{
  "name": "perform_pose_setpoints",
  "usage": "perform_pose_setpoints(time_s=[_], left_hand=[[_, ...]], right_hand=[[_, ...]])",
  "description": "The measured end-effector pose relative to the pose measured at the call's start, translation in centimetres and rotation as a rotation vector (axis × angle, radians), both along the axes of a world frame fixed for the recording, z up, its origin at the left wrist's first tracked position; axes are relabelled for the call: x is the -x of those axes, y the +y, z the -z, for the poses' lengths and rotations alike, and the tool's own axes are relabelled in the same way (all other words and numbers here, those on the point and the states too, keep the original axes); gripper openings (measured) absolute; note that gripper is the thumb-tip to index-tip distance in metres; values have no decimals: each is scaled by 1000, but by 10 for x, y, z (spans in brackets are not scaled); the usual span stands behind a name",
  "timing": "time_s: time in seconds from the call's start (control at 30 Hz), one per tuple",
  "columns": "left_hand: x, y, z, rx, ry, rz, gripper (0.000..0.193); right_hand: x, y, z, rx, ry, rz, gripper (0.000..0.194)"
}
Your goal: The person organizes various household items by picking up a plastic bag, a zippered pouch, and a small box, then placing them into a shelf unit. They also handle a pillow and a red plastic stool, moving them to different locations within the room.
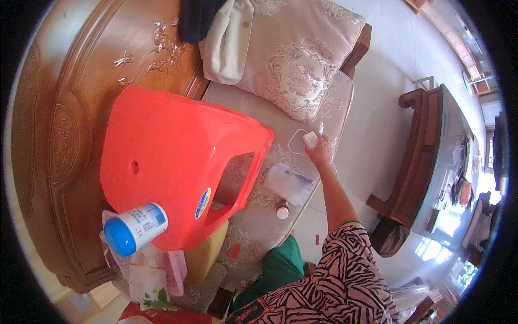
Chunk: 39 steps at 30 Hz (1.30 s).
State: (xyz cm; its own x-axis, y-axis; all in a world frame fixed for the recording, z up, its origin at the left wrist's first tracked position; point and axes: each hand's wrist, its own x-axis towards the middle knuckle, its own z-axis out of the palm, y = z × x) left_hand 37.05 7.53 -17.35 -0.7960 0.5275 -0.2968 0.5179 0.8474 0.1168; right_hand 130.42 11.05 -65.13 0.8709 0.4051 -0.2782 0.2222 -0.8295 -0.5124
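My right hand [319, 152] reaches over the couch seat, its fingers closed on a small white plug-like adapter [310, 139]. A thin white cable [290, 142] loops out beside the adapter, and a slim white piece [321, 128] shows at the fingertips. My left hand is out of view. Nearer to me on the brocade seat lies a clear plastic pouch [288, 182]. A small brown bottle with a white cap [282, 211] stands beside the pouch, close to the seat's edge.
A red plastic stool [162, 133] fills the left side of the couch. A white bottle with a blue cap [137, 229] is against it, above a pink basket [176, 271]. A patterned cushion [299, 77] lies beyond my hand; a glass-topped wooden table [431, 162] stands right.
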Motion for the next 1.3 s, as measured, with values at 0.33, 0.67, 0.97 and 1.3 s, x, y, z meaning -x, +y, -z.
perform_pose_setpoints(time_s=[0.33,0.67,0.97,1.3], left_hand=[[-3,20,-35,50,-441,288,18],[-1,42,-26,-185,-517,544,31],[52,75,22,-366,-877,750,32],[1,51,-16,-330,-889,885,26]], right_hand=[[37,-123,-70,-264,165,296,57],[211,-338,-154,-317,172,643,37],[426,-577,-270,-457,-14,1002,41],[608,-814,-299,-223,-308,1279,50]])
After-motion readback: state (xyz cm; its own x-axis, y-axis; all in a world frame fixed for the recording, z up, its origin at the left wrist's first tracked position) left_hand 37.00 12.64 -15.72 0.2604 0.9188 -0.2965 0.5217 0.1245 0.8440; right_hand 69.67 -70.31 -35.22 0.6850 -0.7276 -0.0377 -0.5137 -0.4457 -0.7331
